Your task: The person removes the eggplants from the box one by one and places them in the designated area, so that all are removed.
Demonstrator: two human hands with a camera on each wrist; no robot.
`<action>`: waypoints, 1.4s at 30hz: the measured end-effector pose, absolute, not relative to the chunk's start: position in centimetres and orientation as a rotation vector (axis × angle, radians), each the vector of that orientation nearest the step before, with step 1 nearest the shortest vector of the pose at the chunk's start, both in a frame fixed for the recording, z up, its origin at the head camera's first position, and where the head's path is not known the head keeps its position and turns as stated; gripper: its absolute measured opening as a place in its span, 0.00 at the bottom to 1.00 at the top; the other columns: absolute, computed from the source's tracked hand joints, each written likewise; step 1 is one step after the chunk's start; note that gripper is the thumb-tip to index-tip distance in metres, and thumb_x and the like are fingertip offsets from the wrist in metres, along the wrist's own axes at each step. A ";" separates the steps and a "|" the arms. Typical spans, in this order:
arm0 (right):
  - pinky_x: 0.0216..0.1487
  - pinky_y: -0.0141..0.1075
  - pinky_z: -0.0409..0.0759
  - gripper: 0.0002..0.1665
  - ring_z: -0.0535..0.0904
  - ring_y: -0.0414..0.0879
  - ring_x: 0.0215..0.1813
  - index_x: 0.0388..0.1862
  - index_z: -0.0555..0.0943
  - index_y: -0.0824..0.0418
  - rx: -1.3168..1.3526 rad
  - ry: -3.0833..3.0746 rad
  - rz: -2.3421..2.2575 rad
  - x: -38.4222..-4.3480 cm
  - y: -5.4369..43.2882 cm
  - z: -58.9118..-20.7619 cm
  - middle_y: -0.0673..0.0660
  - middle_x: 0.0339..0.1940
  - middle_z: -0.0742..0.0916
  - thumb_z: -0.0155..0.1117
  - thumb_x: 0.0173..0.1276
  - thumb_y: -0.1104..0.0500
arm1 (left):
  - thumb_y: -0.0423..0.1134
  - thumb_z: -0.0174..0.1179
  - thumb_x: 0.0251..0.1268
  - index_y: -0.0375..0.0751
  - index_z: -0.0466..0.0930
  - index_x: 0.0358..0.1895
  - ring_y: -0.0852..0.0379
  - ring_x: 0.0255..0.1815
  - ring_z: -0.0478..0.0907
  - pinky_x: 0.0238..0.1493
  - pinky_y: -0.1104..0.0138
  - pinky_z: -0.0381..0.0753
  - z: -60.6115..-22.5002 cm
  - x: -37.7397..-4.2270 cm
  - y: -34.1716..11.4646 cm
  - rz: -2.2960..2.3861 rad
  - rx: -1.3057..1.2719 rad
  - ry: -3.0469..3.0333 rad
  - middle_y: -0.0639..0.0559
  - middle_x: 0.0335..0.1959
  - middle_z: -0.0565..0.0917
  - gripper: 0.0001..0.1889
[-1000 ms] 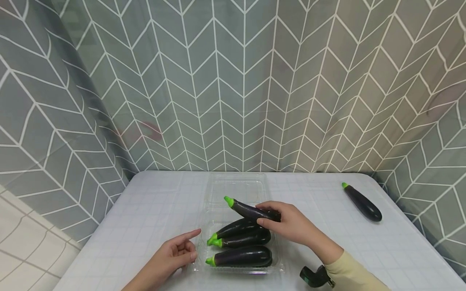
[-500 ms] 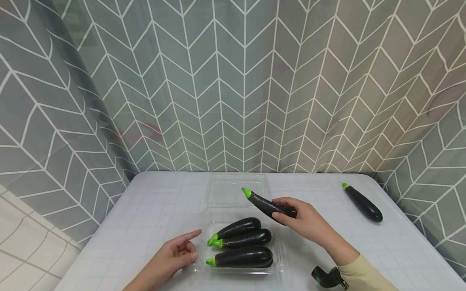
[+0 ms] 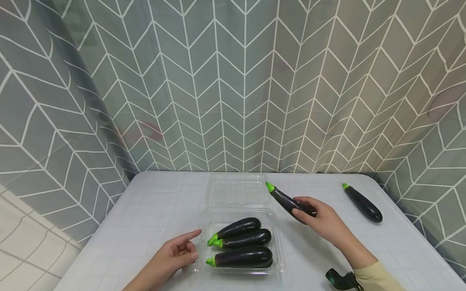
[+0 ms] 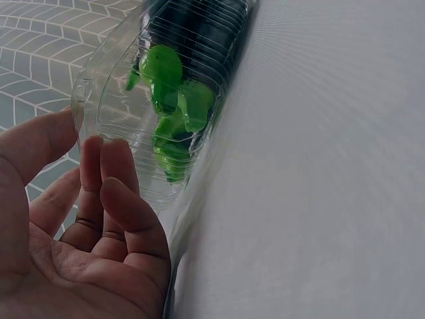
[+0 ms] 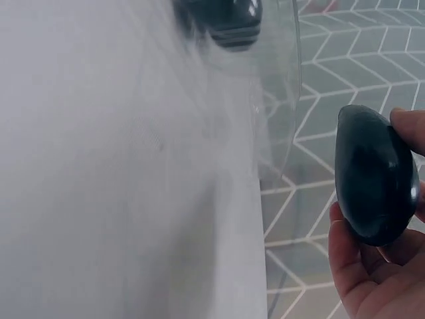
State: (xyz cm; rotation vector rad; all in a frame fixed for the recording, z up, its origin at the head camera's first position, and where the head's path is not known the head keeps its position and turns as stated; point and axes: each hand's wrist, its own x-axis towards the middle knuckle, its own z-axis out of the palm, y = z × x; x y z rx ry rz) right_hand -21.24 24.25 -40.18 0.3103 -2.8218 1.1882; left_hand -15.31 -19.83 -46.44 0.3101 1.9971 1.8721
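My right hand (image 3: pixel 320 218) grips a dark eggplant (image 3: pixel 285 201) by its thick end, raised to the right of the clear plastic clamshell container (image 3: pixel 278 238). Its green stem end points to the upper left; only the rounded end of the held eggplant (image 5: pixel 372 176) shows in the right wrist view. Several other eggplants (image 3: pixel 242 256) lie side by side in the container, their green stem ends facing left. By the container's left edge is my left hand (image 3: pixel 174 254), index finger extended and other fingers bent. In the left wrist view, its fingertips are right at the clear rim (image 4: pixel 83 100).
Behind the eggplants, the container's open lid (image 3: pixel 236 192) lies flat on the white table (image 3: pixel 153 210). A separate eggplant (image 3: pixel 363 204) rests at the right side of the table. A grey patterned curtain (image 3: pixel 233 101) stands along the back and sides.
My right hand has carried the eggplant from above the container to the right, away from the others. The left hand has stayed by the container's left edge.
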 end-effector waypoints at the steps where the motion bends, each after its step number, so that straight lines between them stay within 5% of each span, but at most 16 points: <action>1: 0.40 0.39 0.79 0.33 0.81 0.49 0.51 0.65 0.77 0.55 0.301 -2.820 1.177 -21.3 24.5 -40.3 0.54 0.51 0.85 0.64 0.68 0.38 | 0.34 0.62 0.69 0.31 0.59 0.75 0.59 0.33 0.74 0.33 0.69 0.75 -46.4 -15.3 -19.8 1.873 0.312 1.997 0.44 0.40 0.79 0.34; 23: 0.48 0.49 0.78 0.42 0.77 0.61 0.58 0.70 0.71 0.62 0.057 -2.819 1.093 -22.3 28.9 -41.9 0.67 0.61 0.79 0.58 0.70 0.34 | 0.35 0.62 0.70 0.33 0.59 0.75 0.59 0.32 0.73 0.32 0.69 0.75 -46.4 -15.3 -19.9 1.854 0.292 1.996 0.44 0.40 0.79 0.34; 42: 0.41 0.43 0.74 0.45 0.75 0.60 0.52 0.70 0.69 0.66 -0.146 -2.820 1.053 -23.5 32.4 -43.5 0.72 0.59 0.77 0.55 0.71 0.32 | 0.34 0.62 0.70 0.32 0.59 0.75 0.60 0.32 0.74 0.33 0.69 0.76 -46.4 -15.4 -19.9 1.863 0.316 1.994 0.44 0.40 0.79 0.34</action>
